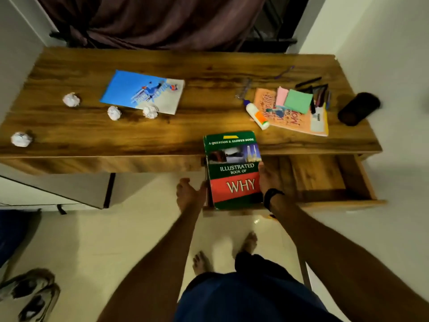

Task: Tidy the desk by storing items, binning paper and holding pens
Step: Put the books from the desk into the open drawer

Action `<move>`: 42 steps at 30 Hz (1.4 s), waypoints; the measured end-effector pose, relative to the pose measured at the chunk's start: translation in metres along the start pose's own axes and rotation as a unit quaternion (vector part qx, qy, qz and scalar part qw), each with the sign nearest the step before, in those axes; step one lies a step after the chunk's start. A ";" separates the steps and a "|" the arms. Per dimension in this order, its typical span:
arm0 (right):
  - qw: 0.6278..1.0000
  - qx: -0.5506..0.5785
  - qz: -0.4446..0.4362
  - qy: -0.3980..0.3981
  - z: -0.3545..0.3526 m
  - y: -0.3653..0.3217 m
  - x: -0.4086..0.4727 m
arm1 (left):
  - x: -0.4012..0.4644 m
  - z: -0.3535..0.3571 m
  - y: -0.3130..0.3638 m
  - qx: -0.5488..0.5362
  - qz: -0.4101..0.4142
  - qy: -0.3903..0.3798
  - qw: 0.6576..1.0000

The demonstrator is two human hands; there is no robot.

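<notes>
Head view: book (232, 169) between both hands' fingers (263, 173)

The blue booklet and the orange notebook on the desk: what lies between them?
In the head view, only bare wood between the blue booklet and the orange notebook, until the glue bottle at the notebook's left edge.

Four paper balls (71, 99) lie left on the surface (209, 66); pens (319, 94) right; a book (233, 169) overhangs the open drawer (325, 177) in front.
</notes>
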State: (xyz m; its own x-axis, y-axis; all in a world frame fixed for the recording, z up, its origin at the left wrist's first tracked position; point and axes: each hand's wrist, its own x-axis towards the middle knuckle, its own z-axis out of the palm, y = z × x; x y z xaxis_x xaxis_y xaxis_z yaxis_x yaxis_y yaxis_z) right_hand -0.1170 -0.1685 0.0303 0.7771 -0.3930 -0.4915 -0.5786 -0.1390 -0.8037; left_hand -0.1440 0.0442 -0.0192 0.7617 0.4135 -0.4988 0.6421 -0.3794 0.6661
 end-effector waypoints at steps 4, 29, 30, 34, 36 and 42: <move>0.996 0.054 0.019 0.063 -0.009 0.023 -0.011 | -0.033 0.020 -0.035 0.068 -0.041 -0.117 0.990; 0.992 -0.075 0.087 0.056 -0.082 0.085 -0.014 | -0.094 0.018 -0.071 0.051 -0.083 -0.043 0.994; 0.990 -0.088 0.097 0.048 -0.082 0.086 -0.011 | -0.100 0.018 -0.068 0.052 -0.089 -0.039 0.994; 0.987 -0.119 0.108 0.007 -0.071 0.086 0.008 | -0.108 0.021 -0.060 0.092 -0.089 -0.033 0.991; 0.986 -0.128 0.106 -0.023 -0.062 0.079 0.014 | -0.108 0.020 -0.054 0.129 -0.072 -0.038 0.988; 0.975 -0.172 0.067 -0.125 -0.028 0.079 0.032 | -0.096 0.019 -0.032 0.190 0.013 -0.090 0.978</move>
State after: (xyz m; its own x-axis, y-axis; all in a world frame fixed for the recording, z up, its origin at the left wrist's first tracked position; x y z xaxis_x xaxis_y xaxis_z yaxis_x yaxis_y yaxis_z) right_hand -0.1446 -0.2180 -0.0396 0.7004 -0.2008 -0.6849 -0.6942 -0.4148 -0.5883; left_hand -0.2363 0.0007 -0.0028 0.7592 0.2606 -0.5964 0.5821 -0.6818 0.4431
